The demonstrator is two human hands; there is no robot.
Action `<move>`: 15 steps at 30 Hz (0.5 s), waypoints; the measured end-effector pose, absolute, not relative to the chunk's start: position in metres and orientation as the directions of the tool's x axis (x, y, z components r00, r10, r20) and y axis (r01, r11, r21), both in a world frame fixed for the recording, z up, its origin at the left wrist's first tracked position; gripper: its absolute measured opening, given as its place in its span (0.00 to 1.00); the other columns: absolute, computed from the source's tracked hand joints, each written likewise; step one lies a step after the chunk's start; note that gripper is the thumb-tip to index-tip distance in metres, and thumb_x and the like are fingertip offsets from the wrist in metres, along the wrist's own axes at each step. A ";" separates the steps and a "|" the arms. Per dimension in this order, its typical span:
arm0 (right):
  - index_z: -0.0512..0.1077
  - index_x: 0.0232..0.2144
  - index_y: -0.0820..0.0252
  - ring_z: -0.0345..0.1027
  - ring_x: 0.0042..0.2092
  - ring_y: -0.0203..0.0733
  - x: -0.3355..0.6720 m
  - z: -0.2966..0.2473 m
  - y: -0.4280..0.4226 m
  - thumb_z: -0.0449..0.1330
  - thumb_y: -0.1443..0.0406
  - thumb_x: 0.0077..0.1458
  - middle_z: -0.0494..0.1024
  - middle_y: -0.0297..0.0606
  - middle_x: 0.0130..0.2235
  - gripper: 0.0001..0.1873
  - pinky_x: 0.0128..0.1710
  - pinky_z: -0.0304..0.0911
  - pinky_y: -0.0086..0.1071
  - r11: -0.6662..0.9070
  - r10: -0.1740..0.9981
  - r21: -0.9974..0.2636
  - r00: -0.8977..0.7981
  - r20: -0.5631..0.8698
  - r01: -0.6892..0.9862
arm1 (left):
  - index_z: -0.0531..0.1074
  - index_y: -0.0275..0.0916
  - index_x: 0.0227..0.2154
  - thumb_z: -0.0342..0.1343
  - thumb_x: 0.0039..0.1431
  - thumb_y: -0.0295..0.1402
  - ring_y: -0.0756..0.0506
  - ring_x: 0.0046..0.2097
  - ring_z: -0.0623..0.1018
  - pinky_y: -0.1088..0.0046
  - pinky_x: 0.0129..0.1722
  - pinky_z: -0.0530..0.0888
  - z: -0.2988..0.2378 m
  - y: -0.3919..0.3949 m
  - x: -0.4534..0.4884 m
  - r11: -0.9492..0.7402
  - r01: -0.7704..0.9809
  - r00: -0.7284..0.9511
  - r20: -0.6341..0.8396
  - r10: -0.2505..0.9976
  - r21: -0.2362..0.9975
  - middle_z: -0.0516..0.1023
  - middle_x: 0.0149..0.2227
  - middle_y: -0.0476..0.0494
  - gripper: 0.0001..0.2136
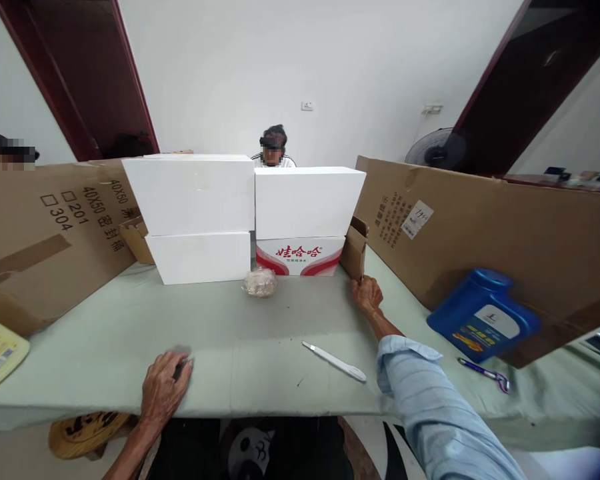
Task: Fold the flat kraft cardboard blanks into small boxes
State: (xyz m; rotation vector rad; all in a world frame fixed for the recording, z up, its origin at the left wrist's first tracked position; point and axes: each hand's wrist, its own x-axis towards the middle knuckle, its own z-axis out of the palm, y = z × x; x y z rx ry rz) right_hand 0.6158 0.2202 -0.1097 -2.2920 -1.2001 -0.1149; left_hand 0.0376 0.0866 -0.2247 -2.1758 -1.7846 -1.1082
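My right hand [367,294] is reached forward with its fingers closed at the lower near corner of a brown folded piece of cardboard [353,253]. That cardboard stands upright beside the white box with red print [300,257]. My left hand [165,387] rests on the near part of the table, fingers loosely bent and thumb apart, with nothing seen in it. Between the hands lies a slim white-handled knife [335,362], tilted toward the right. A crumpled clear plastic bundle [260,283] sits against the front of the boxes.
White boxes [195,197] are stacked two high across the table [220,340]. Large cardboard sheets stand at the left [45,247] and right [480,233]. A blue jug [485,317], a purple pen-like tool [485,373] and a yellow container [0,353] lie at the sides. Another person [273,147] is behind.
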 end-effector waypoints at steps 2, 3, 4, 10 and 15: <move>0.74 0.56 0.74 0.71 0.54 0.57 0.608 -0.109 0.208 0.54 0.63 0.67 0.76 0.63 0.56 0.23 0.48 0.63 0.41 -0.413 0.779 -0.399 0.544 0.311 0.819 | 0.78 0.44 0.38 0.50 0.69 0.44 0.37 0.42 0.79 0.61 0.46 0.73 -0.222 0.086 0.039 -0.285 0.890 0.031 0.577 0.816 0.355 0.82 0.36 0.41 0.14; 0.74 0.55 0.74 0.70 0.55 0.57 0.602 -0.111 0.199 0.54 0.63 0.67 0.75 0.64 0.57 0.22 0.50 0.63 0.41 -0.372 0.812 -0.385 0.497 0.305 0.845 | 0.78 0.44 0.38 0.51 0.69 0.44 0.38 0.43 0.79 0.61 0.46 0.73 -0.221 0.086 0.039 -0.276 0.891 0.026 0.568 0.823 0.359 0.82 0.36 0.41 0.13; 0.75 0.53 0.72 0.70 0.56 0.56 0.595 -0.114 0.189 0.55 0.62 0.66 0.76 0.61 0.56 0.21 0.51 0.63 0.41 -0.317 0.851 -0.370 0.434 0.295 0.873 | 0.78 0.44 0.39 0.51 0.68 0.43 0.38 0.43 0.79 0.61 0.46 0.73 -0.220 0.086 0.040 -0.267 0.892 0.020 0.561 0.828 0.363 0.82 0.37 0.41 0.13; 0.78 0.40 0.55 0.74 0.48 0.48 0.547 -0.155 0.090 0.62 0.51 0.63 0.82 0.41 0.44 0.15 0.50 0.67 0.36 0.145 0.968 -0.305 -0.070 0.243 0.941 | 0.79 0.43 0.39 0.52 0.68 0.42 0.37 0.43 0.79 0.61 0.46 0.72 -0.222 0.086 0.039 -0.280 0.886 0.032 0.553 0.833 0.370 0.82 0.37 0.41 0.12; 0.75 0.37 0.53 0.75 0.43 0.50 0.534 -0.175 0.047 0.52 0.54 0.69 0.80 0.44 0.39 0.16 0.46 0.70 0.40 0.277 0.906 -0.184 -0.193 0.377 0.943 | 0.79 0.43 0.39 0.54 0.67 0.40 0.36 0.44 0.78 0.60 0.47 0.72 -0.220 0.090 0.038 -0.275 0.870 0.019 0.529 0.848 0.410 0.82 0.39 0.40 0.10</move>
